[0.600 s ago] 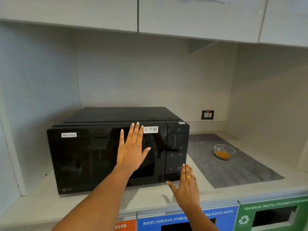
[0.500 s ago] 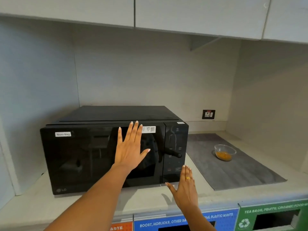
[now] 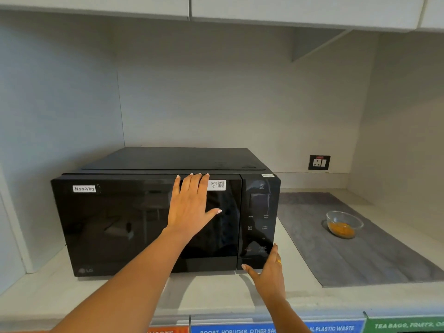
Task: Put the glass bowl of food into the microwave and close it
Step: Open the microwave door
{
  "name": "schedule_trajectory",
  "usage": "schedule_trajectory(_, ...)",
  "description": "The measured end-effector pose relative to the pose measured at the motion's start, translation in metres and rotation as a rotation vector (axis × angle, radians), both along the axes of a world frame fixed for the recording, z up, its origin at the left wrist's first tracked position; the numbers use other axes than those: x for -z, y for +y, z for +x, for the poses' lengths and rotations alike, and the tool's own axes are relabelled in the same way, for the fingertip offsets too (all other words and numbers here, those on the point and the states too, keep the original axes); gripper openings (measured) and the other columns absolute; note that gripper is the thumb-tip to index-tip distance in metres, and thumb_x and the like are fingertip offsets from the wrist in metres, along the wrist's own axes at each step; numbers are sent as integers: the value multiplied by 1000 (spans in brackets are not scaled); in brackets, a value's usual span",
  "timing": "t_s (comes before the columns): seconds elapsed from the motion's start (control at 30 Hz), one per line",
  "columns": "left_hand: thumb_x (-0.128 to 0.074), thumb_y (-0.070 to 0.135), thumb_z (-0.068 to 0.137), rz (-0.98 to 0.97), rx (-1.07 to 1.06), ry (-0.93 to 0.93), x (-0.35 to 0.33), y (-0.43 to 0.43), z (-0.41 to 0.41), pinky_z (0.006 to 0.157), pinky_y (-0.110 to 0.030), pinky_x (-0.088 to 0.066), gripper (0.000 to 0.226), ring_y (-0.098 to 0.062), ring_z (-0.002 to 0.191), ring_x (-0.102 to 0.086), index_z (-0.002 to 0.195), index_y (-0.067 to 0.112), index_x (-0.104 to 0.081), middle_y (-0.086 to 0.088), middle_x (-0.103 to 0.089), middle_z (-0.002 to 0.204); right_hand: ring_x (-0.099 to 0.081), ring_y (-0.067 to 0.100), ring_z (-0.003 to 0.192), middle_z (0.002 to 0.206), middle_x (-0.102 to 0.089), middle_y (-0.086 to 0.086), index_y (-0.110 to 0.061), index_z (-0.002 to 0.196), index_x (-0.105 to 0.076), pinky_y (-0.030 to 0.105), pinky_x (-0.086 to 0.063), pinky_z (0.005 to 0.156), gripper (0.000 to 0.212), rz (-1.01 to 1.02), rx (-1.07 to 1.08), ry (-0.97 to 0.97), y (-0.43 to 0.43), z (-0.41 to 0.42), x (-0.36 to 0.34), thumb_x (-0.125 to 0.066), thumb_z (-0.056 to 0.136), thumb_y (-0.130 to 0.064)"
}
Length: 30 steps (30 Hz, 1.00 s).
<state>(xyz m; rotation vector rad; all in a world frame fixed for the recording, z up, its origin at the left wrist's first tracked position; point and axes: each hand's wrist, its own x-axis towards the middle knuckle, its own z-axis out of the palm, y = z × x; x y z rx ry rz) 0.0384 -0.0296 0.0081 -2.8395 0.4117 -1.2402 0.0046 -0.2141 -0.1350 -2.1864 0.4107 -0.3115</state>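
**Inspector:** Where was the glass bowl (image 3: 344,224) w.r.t. your hands at that point?

**Me:** Off to my right, on the grey mat (image 3: 374,258), well apart from both hands. It sat upright with orange food in the bottom. Round item, so no long axis to speak of; approach dir. didn't matter.

**Inspector:** Hand status?

**Me:** My left hand (image 3: 192,207) was flat and spread against the door (image 3: 134,224) of the microwave (image 3: 168,212), fingertips at the door's top edge, gripping nothing. My right hand (image 3: 268,272) was also unclenched and empty, fingers extended at the lower end of the control panel (image 3: 260,222). Whether they actually touched the panel, I couldn't confirm; the view was too oblique there.

**Inspector:** Door condition?

**Me:** Shut, flush with the panel. Bowl not yet inside.

**Inspector:** Which hand was nearer the bowl?

**Me:** The right, clearly. It stood between microwave and mat; the left was further off, across the door. My assessment: door needs opening first, then the right hand would have the shorter reach to the bowl.
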Motion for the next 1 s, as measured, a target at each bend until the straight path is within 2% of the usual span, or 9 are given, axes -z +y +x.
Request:
schedule_trajectory(0.17,-66,63,69,8,-19,-40,2,0,3,112,-49,-29,86,-31,124,-51,134,9,-47,-13,-57,130,-39,34,132,146,-35,13,-13,144,-12,45,-37,106,99,170,38,-60,4,10,3,-77,70,-23)
schedule_trajectory(0.37,-77,63,55,18,-70,-89,5,-4,6,102,-51,-41,87,-32,109,-62,120,8,-60,-14,-66,113,-48,34,123,134,-46,15,-11,136,-26,44,-43,101,88,230,62,-128,3,14,3,-80,67,-14)
schedule_trajectory(0.47,-80,64,47,33,-92,-136,6,-4,8,95,-51,-47,89,-32,101,-66,114,7,-63,-13,-68,105,-50,33,120,131,-48,15,-11,133,-29,44,-45,100,86,242,50,-145,2,15,3,-81,65,-14)
schedule_trajectory(1.0,-75,71,44,56,-107,-197,9,-4,10,93,-52,-49,95,-31,98,-67,113,7,-64,-13,-69,104,-55,33,109,121,-54,16,-9,125,-33,44,-49,95,79,259,3,-158,-6,21,6,-82,64,-13)
